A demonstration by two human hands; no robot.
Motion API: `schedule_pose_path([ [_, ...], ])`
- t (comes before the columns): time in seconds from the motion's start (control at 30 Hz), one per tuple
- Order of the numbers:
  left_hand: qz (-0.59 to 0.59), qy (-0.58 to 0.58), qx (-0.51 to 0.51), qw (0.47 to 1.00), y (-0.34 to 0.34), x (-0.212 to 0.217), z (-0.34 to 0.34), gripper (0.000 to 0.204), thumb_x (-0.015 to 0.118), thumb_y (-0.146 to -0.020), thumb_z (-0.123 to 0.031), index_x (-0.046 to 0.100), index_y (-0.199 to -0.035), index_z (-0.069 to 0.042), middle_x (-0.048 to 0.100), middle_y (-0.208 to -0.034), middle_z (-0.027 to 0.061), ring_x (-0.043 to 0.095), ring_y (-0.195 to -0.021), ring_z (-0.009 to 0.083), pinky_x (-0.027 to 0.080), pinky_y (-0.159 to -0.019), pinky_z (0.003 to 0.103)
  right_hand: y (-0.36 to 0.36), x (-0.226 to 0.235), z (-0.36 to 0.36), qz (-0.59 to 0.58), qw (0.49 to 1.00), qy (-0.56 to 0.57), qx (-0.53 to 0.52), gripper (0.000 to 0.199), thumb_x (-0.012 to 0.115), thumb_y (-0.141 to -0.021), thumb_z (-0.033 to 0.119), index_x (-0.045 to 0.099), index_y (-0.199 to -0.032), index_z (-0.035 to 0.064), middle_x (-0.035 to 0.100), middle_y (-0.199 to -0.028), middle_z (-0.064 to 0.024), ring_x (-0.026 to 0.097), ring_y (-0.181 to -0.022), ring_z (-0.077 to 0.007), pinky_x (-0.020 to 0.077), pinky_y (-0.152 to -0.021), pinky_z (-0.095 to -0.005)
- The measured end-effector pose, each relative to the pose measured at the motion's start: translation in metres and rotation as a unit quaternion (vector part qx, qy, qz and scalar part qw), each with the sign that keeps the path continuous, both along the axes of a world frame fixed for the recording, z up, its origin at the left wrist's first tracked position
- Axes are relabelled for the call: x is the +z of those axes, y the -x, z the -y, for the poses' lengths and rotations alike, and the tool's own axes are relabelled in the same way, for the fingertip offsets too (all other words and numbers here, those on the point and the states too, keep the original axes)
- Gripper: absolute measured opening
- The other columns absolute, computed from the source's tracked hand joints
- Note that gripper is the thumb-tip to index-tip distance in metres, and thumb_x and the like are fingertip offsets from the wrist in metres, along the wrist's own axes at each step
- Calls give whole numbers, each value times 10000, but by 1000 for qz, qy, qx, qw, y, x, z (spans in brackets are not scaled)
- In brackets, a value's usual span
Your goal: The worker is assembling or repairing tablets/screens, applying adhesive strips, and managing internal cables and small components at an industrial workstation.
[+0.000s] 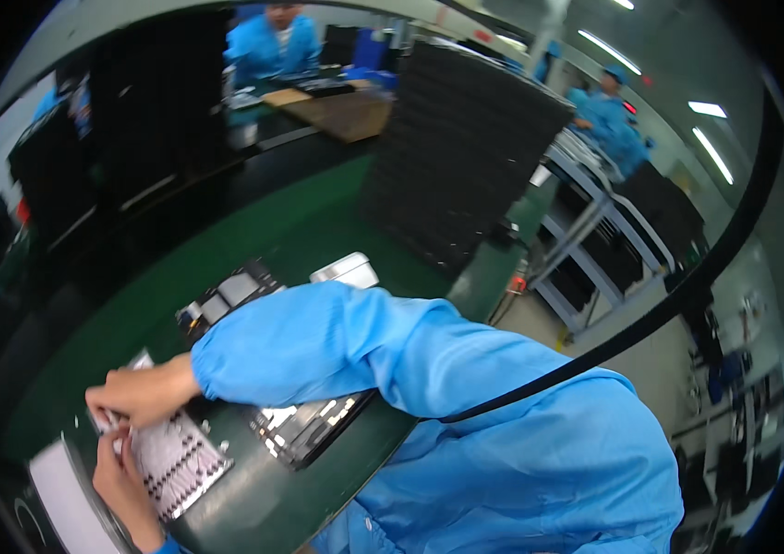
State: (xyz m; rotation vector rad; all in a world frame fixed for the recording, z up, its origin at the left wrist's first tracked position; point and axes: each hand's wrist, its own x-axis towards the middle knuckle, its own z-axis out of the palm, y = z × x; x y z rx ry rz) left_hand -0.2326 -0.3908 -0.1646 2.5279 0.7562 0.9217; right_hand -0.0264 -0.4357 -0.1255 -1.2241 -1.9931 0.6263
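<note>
My right hand (149, 391) reaches across to the left side of the green table, its fingers bent down and closed. Just below it, my left hand (122, 482) has its fingertips pinched together, close to the right fingertips. Whatever is between the fingers is too small and hidden to make out. Under and beside both hands lies a pale sheet (181, 464) with rows of small black pieces on it. Right of the sheet is a black tray (313, 432) holding small white and metallic parts, partly covered by my right sleeve.
Beyond my sleeve lie black trays with grey parts (237, 288) and a white box (346, 270). A white roll (73, 499) stands at the near left. Tall stacks of black trays (466, 138) rise at the table's back. Co-workers in blue (272, 46) are farther off.
</note>
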Motion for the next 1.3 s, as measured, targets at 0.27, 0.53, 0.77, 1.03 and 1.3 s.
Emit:
schedule_pose_path([
  [0.27,-56,-63,-15,996,7,-3,-16,132,597,-952,-55,641,-1064,1,696,-963,171,620,-791,279,476,-715,323,-7,-15,-13,-37,993,-79,-81,267,740,-711,17,589,-933,18,671,-796,-174,663,-763,-365,518,-666,-433],
  [0.53,-67,2,124,990,-4,53,37,181,662,-967,-181,770,-1043,-57,760,-1026,114,715,-840,223,540,-710,338,7,-34,-35,-63,994,-79,-42,289,785,-705,46,585,-910,3,716,-816,-169,722,-788,-283,560,-672,-365],
  [0.77,70,-60,108,990,-7,46,35,151,705,-942,-145,780,-1009,-32,757,-1029,145,734,-865,266,572,-748,348,4,-34,-40,-253,967,18,-8,314,748,-755,17,516,-960,-35,702,-752,-152,730,-687,-252,543,-563,-334],
  [1.03,189,50,38,980,-5,19,9,319,558,-1032,-127,626,-1263,83,635,-1323,166,609,-1163,227,482,-997,323,12,-38,-54,-429,881,193,61,457,801,-787,0,426,-1047,-26,713,-799,-185,731,-693,-247,585,-569,-328],
  [1.3,165,70,4,984,-17,6,2,228,589,-969,-13,663,-1164,80,713,-1114,135,651,-999,181,499,-897,306,0,-13,-31,-408,910,79,-12,435,793,-788,16,421,-1015,33,720,-798,-143,699,-669,-177,514,-529,-283],
])
